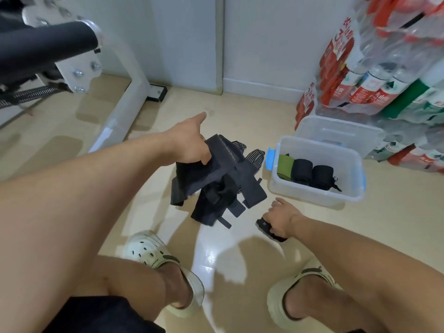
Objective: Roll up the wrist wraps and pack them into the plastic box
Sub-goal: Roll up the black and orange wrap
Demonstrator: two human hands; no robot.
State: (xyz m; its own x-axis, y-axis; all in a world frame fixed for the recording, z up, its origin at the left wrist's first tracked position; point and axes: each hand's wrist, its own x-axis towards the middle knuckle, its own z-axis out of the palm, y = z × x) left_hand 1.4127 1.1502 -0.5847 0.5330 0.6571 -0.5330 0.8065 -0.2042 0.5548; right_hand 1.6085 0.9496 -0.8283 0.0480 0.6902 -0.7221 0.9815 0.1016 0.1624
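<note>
Glossy beige floor meets a pale wall at the far side, with a white machine frame at far left and packs of water bottles at far right. Between them lies a pile of black wrist wraps. Left hand is closed on one dark wrap, lifted over the pile. Right hand grips a rolled black wrap on the floor. At right the plastic box holds a green roll and two black rolls; its lid lies behind.

My only view hangs at head height, tilted steeply down, close over the floor between both forearms.
</note>
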